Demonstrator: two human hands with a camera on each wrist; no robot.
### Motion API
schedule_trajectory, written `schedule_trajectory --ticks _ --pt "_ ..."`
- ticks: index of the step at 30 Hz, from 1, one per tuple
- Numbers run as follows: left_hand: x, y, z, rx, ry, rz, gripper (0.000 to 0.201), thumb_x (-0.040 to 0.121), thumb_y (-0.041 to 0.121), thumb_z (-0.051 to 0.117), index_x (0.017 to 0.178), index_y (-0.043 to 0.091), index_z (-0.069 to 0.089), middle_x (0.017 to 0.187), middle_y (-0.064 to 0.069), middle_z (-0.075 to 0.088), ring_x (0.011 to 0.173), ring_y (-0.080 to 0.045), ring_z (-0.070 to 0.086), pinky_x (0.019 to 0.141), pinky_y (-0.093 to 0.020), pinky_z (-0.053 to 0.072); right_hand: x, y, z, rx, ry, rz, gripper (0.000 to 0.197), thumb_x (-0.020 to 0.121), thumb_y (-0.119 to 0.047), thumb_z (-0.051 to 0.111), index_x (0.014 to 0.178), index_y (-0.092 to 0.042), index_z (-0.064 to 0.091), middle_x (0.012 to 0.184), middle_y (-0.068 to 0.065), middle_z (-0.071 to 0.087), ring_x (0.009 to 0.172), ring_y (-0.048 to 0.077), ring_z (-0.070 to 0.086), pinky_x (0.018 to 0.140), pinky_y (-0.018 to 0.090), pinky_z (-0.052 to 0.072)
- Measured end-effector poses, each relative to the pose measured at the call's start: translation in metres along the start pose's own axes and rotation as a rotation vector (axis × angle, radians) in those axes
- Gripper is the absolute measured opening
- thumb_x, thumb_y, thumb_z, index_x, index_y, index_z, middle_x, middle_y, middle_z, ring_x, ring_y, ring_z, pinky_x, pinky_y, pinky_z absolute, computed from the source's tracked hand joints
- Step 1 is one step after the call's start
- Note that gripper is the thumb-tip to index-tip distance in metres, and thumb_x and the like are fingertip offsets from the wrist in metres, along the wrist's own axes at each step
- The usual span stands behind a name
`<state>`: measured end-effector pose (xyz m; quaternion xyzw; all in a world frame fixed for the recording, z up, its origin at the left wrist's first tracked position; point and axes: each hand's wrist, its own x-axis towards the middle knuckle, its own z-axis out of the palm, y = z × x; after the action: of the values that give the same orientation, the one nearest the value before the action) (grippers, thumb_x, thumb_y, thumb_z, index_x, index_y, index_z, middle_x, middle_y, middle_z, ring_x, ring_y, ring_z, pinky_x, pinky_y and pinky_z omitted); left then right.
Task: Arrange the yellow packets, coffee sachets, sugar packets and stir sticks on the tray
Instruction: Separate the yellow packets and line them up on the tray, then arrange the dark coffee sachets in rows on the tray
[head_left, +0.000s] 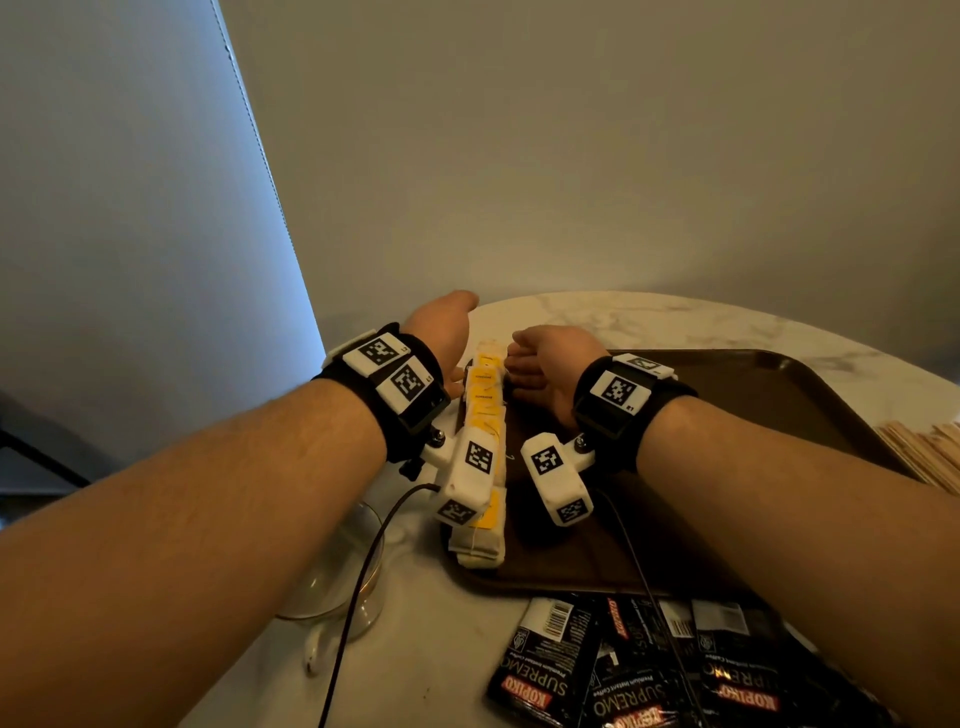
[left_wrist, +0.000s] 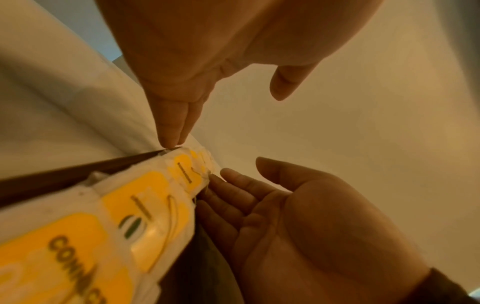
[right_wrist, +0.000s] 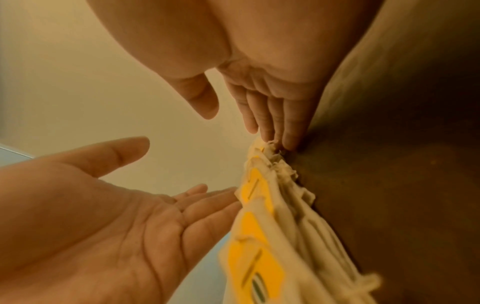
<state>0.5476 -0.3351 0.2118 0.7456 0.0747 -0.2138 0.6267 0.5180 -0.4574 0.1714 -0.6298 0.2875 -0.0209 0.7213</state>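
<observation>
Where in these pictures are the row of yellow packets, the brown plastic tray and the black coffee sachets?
Row of yellow packets (head_left: 485, 395): head view, yellow label mid-row.
Brown plastic tray (head_left: 769, 395): head view, bare floor.
Black coffee sachets (head_left: 545, 660): head view, left sachet's face.

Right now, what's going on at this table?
A person is squaring up a row of yellow-and-white packets along the left edge of a dark brown plastic tray. The left hand and right hand flank the row with straight fingers, palms facing each other; the fingertips touch its far end, neither hand gripping. Black coffee sachets lie off the tray on the white marble table, and pale wooden stir sticks sit beyond the tray's right edge. No sugar packets are visible.
</observation>
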Motion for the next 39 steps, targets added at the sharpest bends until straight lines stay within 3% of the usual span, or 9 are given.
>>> schedule_trajectory --ticks 4,8,14,21,26,31,33,36,39 --pt "0.003 0.001 -0.002 -0.041 -0.028 -0.018 0.029 0.101 0.042 0.057 0.109 0.015 0.050 0.101 -0.013 0.052 0.089 -0.030 0.055 0.078 -0.043 0.048 0.004 -0.003 -0.002 0.020 0.013 0.002 0.024 0.103 -0.026 0.055 0.111 -0.006 0.065 0.115 0.016 0.070 0.106 0.030 0.066 0.094 0.043 0.055" --pt "0.008 0.002 0.000 -0.095 -0.026 0.028 0.071 0.098 0.049 0.059 0.157 0.021 0.031 0.152 -0.019 0.042 0.134 -0.040 0.048 0.090 -0.047 0.047 0.009 -0.004 -0.002 0.057 0.026 0.007 0.033 0.103 -0.027 0.056 0.125 -0.003 0.061 0.116 0.015 0.067 0.106 0.029 0.065 0.093 0.043 0.055" --pt "0.010 0.000 0.004 -0.092 -0.059 0.061 0.059 0.101 0.045 0.058 0.152 0.022 0.038 0.106 -0.009 0.050 0.083 -0.028 0.054 0.084 -0.045 0.051 0.010 -0.004 0.003 0.085 0.006 0.021 0.025 0.103 -0.025 0.055 0.111 -0.002 0.063 0.103 0.015 0.070 0.095 0.029 0.068 0.094 0.045 0.057" --pt "0.005 0.000 0.001 -0.084 -0.052 0.037 0.034 0.100 0.046 0.058 0.123 0.027 0.041 0.091 -0.006 0.047 0.087 -0.026 0.054 0.088 -0.043 0.049 0.013 -0.002 0.001 0.115 -0.020 0.016 0.026 0.103 -0.023 0.053 0.111 -0.002 0.064 0.110 0.018 0.071 0.106 0.034 0.068 0.098 0.047 0.054" --pt "0.007 0.001 0.003 -0.059 -0.039 0.043 0.041 0.099 0.048 0.058 0.131 0.026 0.046 0.095 -0.003 0.050 0.107 -0.028 0.055 0.099 -0.044 0.050 0.013 -0.002 0.000 0.146 -0.018 0.027 0.029 0.103 -0.023 0.051 0.121 -0.003 0.061 0.116 0.018 0.069 0.110 0.034 0.066 0.102 0.048 0.052" --pt "-0.001 0.002 0.002 -0.001 -0.026 0.077 0.031 0.104 0.040 0.054 0.081 0.021 0.045 0.083 -0.002 0.053 0.076 -0.017 0.057 0.092 -0.038 0.054 0.014 0.002 -0.003 0.144 -0.005 0.051 0.024 0.103 -0.021 0.051 0.110 -0.001 0.063 0.112 0.018 0.069 0.106 0.033 0.065 0.095 0.045 0.053" --pt "-0.008 0.004 0.003 0.002 -0.032 0.097 0.025 0.105 0.038 0.053 0.093 0.016 0.052 0.090 -0.003 0.055 0.080 -0.018 0.058 0.082 -0.036 0.051 0.010 0.001 -0.003 0.116 -0.024 0.054 0.026 0.103 -0.021 0.051 0.112 0.000 0.063 0.113 0.019 0.068 0.107 0.034 0.065 0.096 0.046 0.052" --pt "-0.018 0.009 -0.002 -0.003 -0.008 0.136 0.052 0.102 0.044 0.056 0.147 0.020 0.046 0.132 -0.011 0.055 0.120 -0.029 0.059 0.098 -0.041 0.049 -0.003 -0.007 -0.008 0.044 -0.029 0.003 0.029 0.101 -0.022 0.054 0.120 -0.002 0.062 0.121 0.018 0.067 0.106 0.032 0.065 0.085 0.044 0.054" --pt "-0.033 0.016 -0.013 0.000 0.061 0.293 0.043 0.099 0.027 0.060 0.139 0.013 0.058 0.127 -0.012 0.065 0.112 -0.027 0.066 0.099 -0.044 0.056 -0.035 -0.019 -0.021 -0.142 -0.020 -0.079 0.023 0.098 -0.024 0.060 0.114 -0.009 0.067 0.117 0.011 0.070 0.095 0.025 0.067 0.086 0.041 0.055"
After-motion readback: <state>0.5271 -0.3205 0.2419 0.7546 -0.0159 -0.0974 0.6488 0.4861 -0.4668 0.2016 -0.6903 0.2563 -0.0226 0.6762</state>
